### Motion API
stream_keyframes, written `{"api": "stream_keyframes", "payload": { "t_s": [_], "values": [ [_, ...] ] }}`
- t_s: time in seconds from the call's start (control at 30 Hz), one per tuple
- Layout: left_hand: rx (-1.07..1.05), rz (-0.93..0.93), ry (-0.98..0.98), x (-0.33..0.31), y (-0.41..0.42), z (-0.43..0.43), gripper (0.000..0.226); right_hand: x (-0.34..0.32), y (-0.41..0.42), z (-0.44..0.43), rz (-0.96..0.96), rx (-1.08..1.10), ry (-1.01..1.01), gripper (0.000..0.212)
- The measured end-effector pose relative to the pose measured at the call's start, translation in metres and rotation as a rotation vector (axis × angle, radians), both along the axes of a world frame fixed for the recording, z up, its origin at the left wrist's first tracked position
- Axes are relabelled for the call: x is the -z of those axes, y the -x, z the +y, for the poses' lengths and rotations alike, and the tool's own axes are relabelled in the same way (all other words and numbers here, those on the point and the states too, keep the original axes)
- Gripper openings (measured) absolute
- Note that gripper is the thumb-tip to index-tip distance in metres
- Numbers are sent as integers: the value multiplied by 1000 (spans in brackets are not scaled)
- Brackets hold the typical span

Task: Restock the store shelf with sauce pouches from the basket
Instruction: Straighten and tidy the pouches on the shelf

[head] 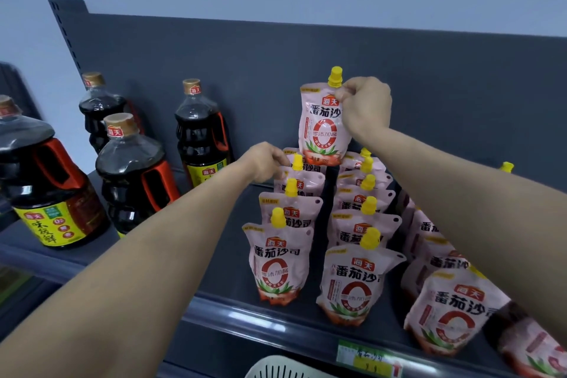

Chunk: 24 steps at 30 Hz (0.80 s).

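Note:
My right hand (pixel 365 104) pinches the top corner of a pink sauce pouch (pixel 322 129) with a yellow cap, holding it upright in the air above the back of the rows. My left hand (pixel 265 163) rests on the rearmost pouch (pixel 299 176) of the left row, fingers closed on its upper edge. Three rows of the same pouches stand on the dark shelf (pixel 227 255): a left row (pixel 277 261), a middle row (pixel 357 282) and a right row (pixel 451 313) partly hidden by my right arm. The basket (pixel 276 368) shows only its pale rim at the bottom edge.
Several dark soy sauce bottles (pixel 135 175) with red handles stand on the shelf to the left. The shelf's back panel (pixel 306 55) rises behind the pouches. A price label (pixel 368 357) sits on the shelf's front rail.

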<state>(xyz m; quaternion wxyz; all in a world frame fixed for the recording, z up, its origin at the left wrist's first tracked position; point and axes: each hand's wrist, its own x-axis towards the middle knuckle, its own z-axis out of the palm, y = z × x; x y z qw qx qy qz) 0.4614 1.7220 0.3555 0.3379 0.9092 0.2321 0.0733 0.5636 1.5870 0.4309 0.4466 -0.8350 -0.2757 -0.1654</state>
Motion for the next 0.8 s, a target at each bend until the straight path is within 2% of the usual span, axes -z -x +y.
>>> {"api": "stream_keyframes", "payload": {
  "t_s": [0.17,0.33,0.43,0.53,0.6,0.7,0.8],
  "values": [
    [-9,-15,-15,13,-8,5,14,17,-5,11,52,-14,55,19],
    [-42,-56,-6,20,-10,8,13,36,-11,26,123,-66,166,17],
    [-45,-69,-3,22,-9,10,14,50,-16,36,191,-99,289,13],
    [-35,-84,16,22,-8,10,17,58,-23,46,241,-87,439,20],
    [-38,-88,20,23,-8,10,18,61,-24,52,270,-114,567,13],
    [-61,-104,43,26,-8,12,18,69,-25,58,269,-105,720,35],
    [-74,-114,67,29,-9,13,17,75,-26,61,293,-77,754,40]
  ]
}}
